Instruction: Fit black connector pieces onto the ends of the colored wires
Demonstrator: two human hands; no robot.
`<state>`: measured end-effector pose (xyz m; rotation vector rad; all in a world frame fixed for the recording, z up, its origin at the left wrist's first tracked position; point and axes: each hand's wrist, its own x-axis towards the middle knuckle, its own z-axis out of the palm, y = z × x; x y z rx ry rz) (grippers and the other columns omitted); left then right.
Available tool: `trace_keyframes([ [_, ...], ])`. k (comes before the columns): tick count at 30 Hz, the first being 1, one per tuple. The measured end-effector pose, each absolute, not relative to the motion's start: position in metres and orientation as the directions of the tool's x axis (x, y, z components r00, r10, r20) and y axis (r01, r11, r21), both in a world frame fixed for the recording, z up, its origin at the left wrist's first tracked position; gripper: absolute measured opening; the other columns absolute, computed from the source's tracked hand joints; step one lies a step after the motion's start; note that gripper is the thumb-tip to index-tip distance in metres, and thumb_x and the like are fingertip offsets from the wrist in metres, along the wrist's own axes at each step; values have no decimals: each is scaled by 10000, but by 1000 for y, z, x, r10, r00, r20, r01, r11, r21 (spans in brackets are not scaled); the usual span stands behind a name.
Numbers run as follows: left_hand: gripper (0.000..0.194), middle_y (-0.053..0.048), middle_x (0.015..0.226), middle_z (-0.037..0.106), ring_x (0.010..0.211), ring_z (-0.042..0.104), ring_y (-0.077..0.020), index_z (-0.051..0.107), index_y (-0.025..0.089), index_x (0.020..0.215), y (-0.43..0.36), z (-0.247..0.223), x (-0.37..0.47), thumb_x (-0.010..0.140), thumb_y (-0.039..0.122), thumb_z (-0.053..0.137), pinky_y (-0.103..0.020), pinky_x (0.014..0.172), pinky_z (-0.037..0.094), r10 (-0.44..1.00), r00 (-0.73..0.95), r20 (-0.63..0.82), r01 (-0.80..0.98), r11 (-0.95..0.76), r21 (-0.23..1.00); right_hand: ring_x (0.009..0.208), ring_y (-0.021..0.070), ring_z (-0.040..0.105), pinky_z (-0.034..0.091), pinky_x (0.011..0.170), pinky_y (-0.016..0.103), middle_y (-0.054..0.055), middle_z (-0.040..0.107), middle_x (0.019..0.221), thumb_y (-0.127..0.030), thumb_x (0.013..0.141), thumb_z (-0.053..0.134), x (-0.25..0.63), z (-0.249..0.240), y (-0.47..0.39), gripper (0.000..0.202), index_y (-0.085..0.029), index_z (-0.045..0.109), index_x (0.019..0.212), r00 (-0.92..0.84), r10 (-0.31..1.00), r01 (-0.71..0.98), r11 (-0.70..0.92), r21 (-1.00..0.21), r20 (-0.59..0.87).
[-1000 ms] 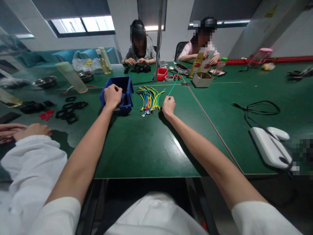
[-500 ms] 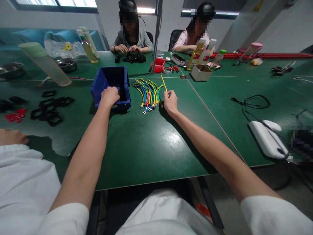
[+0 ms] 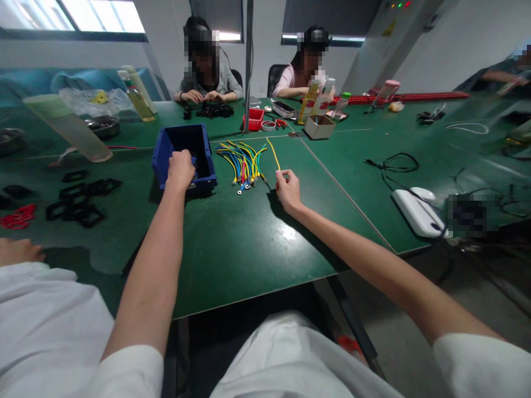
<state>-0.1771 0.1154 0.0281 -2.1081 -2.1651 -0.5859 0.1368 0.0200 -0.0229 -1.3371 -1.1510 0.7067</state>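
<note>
My left hand reaches over the low front wall of a blue plastic bin. Its fingers are curled, and what they grip inside is hidden. Between my right thumb and fingertips is one yellow wire, its free end pointing up and away from me. My right hand is just right of a fanned bunch of wires in yellow, blue, green and red. Ring terminals show on the bunch's near ends.
Left of the bin lie black square frames and red parts. Behind the wires stand a metal pole, a red tray and a small box. A white power unit sits right. Two people work opposite; another person's hand rests left.
My right hand has drawn the yellow wire slightly toward me, and it now stands apart from the bunch. My left hand stays at the bin. The camera view has shifted to the right.
</note>
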Motion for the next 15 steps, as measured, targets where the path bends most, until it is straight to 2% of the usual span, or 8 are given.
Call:
trace_keyframes([
  [3,320,-226,1068,626,1087,575,-360,638,95,1068,111,32,-174,813,124,446,-492,960,445,940,-97,326,981,36,189,415,110,411,294,435,221,-77,482,528,-546,839,535,135,-22,8,324,-236,443,858,328,921,139,174,-975,211],
  [10,346,-207,1024,643,1015,612,-357,603,141,1141,92,50,-160,920,349,436,-477,891,465,878,-161,450,979,83,189,479,116,426,298,510,237,-70,481,545,-481,858,513,131,-15,8,261,-233,443,815,307,908,262,207,-943,285],
  [15,341,-185,1017,666,984,630,-330,589,143,1146,83,55,-154,918,372,476,-433,879,469,829,-183,528,972,70,226,499,120,425,297,538,244,-77,471,563,-483,858,509,132,-17,10,262,-237,431,813,339,897,246,208,-947,285],
])
